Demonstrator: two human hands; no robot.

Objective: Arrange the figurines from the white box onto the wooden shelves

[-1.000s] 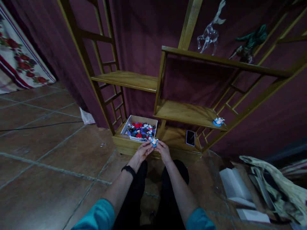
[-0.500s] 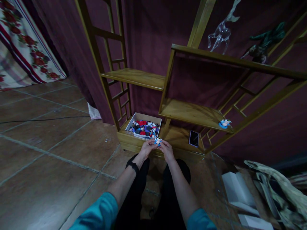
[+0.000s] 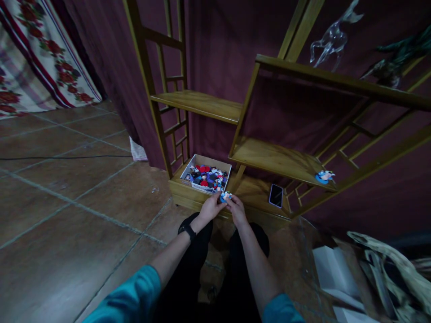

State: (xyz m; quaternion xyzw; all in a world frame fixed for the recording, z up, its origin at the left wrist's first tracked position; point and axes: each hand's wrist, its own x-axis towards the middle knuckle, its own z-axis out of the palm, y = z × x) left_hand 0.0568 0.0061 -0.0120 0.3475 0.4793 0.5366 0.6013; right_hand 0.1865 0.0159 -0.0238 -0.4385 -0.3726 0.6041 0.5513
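Note:
Between my two hands is a small blue and white figurine [image 3: 226,196], held just in front of the box. My left hand [image 3: 211,207] grips it from the left with bent fingers, and my right hand [image 3: 236,209] pinches it from the right. Right behind them, a white cardboard box [image 3: 187,177] on the bottom shelf holds several small figurines in red, blue, purple and black. A similar blue and white figurine [image 3: 325,176] stands at the right end of the shelf above.
The wooden shelf unit [image 3: 198,104] stands against a dark red curtain. A phone [image 3: 276,196] lies on the bottom shelf. Higher up are a clear glass deer [image 3: 332,40] and a dark green statue [image 3: 400,56]. White boxes [image 3: 336,273] sit on the floor at right.
The camera view has shifted slightly, so the shelf appears farther right. Both hands still hold the figurine, which has turned a little between the fingers.

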